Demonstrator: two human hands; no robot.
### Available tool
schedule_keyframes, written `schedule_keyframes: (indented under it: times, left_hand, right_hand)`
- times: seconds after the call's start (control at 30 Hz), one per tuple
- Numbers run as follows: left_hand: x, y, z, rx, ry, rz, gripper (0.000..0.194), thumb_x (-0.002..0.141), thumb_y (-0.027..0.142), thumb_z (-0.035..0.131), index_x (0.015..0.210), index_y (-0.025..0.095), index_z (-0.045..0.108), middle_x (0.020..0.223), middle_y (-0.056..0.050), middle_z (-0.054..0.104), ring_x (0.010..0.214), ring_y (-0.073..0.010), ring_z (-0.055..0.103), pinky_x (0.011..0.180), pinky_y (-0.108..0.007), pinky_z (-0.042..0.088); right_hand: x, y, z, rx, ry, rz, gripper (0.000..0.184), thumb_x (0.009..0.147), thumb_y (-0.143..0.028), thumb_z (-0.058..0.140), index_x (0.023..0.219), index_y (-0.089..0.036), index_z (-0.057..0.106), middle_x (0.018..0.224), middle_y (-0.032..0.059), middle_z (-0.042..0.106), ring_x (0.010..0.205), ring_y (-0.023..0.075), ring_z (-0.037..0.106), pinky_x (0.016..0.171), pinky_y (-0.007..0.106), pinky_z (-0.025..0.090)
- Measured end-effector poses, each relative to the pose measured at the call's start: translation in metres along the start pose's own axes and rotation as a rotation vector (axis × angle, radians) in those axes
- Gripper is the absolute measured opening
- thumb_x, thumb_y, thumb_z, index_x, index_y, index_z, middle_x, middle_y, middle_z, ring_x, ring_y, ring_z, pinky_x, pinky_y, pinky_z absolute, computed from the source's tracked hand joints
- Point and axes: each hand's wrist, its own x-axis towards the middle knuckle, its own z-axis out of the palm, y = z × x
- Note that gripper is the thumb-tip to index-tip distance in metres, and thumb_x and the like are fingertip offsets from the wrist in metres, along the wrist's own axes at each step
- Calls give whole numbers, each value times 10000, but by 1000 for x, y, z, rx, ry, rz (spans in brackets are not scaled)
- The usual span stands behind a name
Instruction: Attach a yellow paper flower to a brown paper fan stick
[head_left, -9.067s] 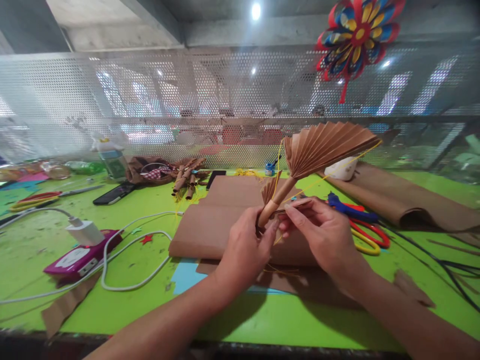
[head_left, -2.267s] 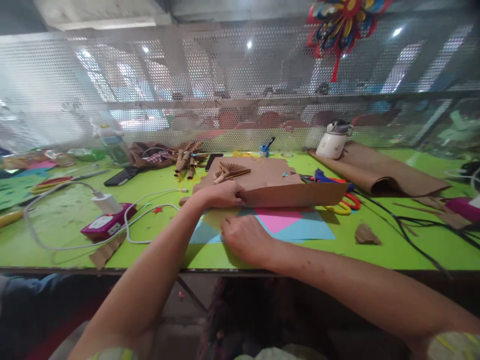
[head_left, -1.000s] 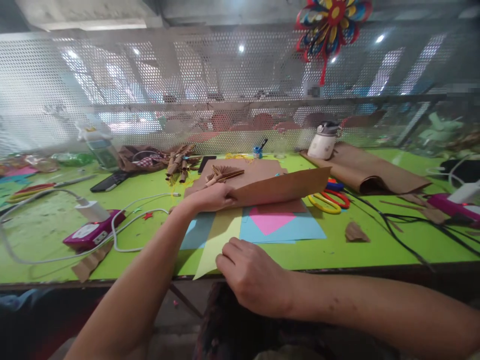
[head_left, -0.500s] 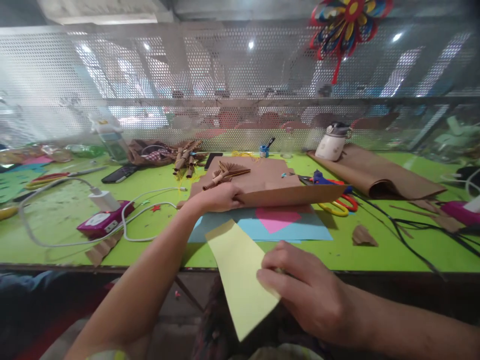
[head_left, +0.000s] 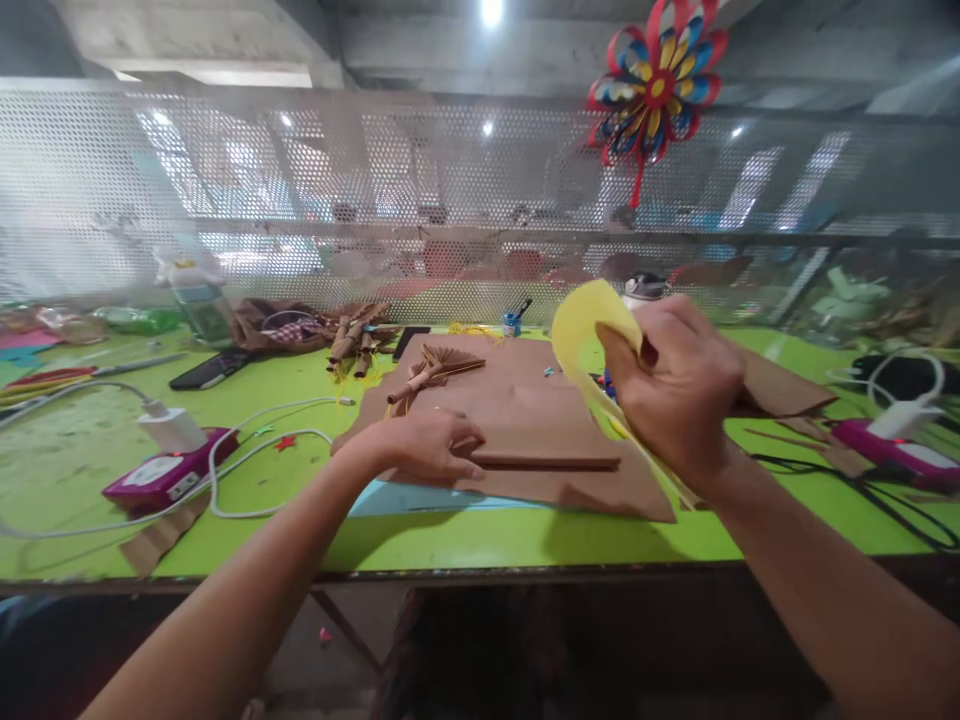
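My right hand (head_left: pixel 675 375) is closed on a sheet of yellow paper (head_left: pixel 581 325), raised above the table and curling over at the top. My left hand (head_left: pixel 435 443) lies with fingers apart on brown kraft paper (head_left: pixel 525 415), which has a folded edge near its front. Blue paper (head_left: pixel 435 500) peeks out from under the brown sheet. A rolled brown paper piece with a pleated fan (head_left: pixel 435 372) rests on the kraft paper, just beyond my left hand. The scissors behind my right hand are mostly hidden.
On the left stand a purple power strip (head_left: pixel 172 470) with a white charger and cable, and a phone (head_left: pixel 210 370). Rolled brown paper pieces (head_left: pixel 356 338) and a blue jar (head_left: pixel 512 323) sit at the back. Another purple power strip (head_left: pixel 892 452) and black cables lie right.
My right hand has lifted the yellow paper up and to the right, from the table's front edge. My left hand has let go of the brown paper's raised flap, which now lies down.
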Motion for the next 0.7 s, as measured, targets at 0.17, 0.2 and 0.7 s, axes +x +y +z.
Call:
schedule_keyframes:
  times: [0.17,0.2,0.7]
  left_hand:
    - [16,-9,2,-73,301,-135,424,801,492,432,833,154,687,774,-73,675,682,-168,561,622,-248,367]
    - [21,-12,2,-107,361,-168,431,804,500,423,854,161,684,758,-59,675,652,-161,555,592,-243,358]
    - [44,-20,23,-1011,524,-154,336,769,358,556,1028,149,603,817,-55,645,673,-133,585,629,-248,453]
  right_hand:
    - [13,26,45,-110,-93,-47,112,789,-148,495,718,-161,580,760,71,518,816,220,467,711,351,386]
    - [12,30,56,-112,-156,-58,111,778,-129,487,723,-159,579,788,80,523,838,226,455,724,354,380]
    - [-46,31,105,-27,-592,145,135,805,-141,425,822,-156,559,754,76,608,690,180,527,615,272,317]
